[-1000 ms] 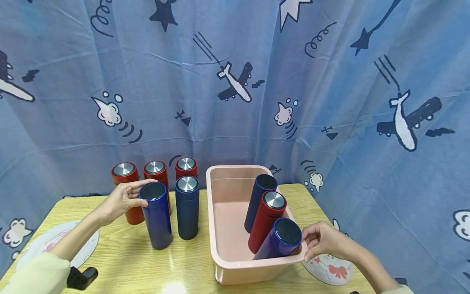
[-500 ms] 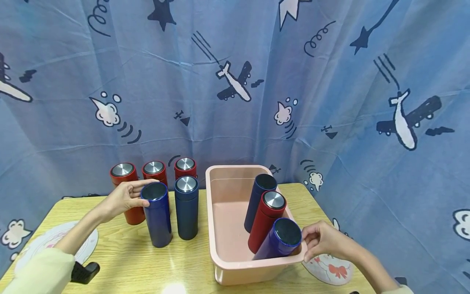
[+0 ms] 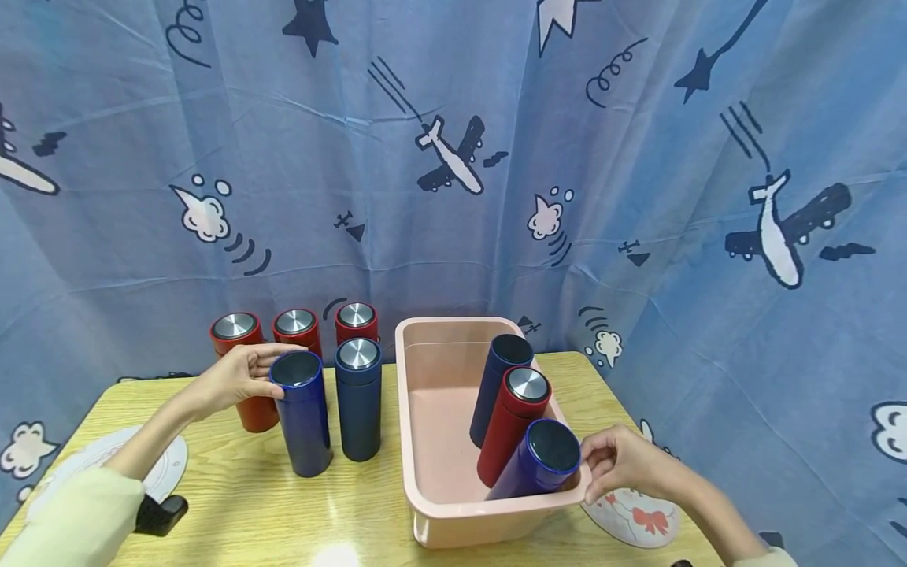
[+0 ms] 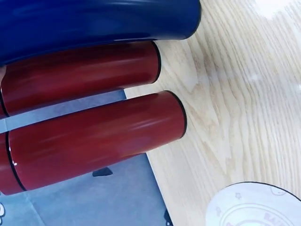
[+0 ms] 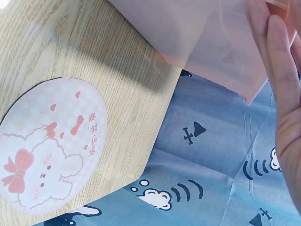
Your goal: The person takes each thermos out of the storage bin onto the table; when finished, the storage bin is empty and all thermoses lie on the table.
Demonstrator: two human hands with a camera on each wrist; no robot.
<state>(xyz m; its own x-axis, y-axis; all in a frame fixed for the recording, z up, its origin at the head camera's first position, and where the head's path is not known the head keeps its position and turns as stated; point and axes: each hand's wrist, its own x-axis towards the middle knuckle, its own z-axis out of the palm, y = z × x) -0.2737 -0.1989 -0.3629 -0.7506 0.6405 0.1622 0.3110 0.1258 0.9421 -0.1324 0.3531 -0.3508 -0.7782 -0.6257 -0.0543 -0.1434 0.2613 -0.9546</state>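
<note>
My left hand [image 3: 230, 382] grips a glossy blue thermos bottle [image 3: 306, 429] near its dark lid. That bottle is nearly upright over the table; whether its base touches the wood I cannot tell. My right hand [image 3: 620, 463] pinches the rim of a pink plastic bin [image 3: 489, 510] at its near right corner. Inside the bin, along the right side, lean a dark blue bottle [image 3: 492, 402], a red bottle [image 3: 512, 437] and a glossy blue bottle [image 3: 534, 468]. To the right of the held bottle stands a dark blue bottle [image 3: 358, 413] with a silver lid.
Behind the left hand stand red bottles [image 3: 258, 413], [image 3: 296, 321] and a third red bottle [image 3: 357, 317] near the curtain [image 3: 453, 252]. A round white mat [image 3: 166, 465] lies at the left. Another round mat with a bow print [image 5: 61, 141] lies right of the bin.
The head view has shifted very slightly. Both hands keep their holds, and the bottles and bin stay essentially where they were.
</note>
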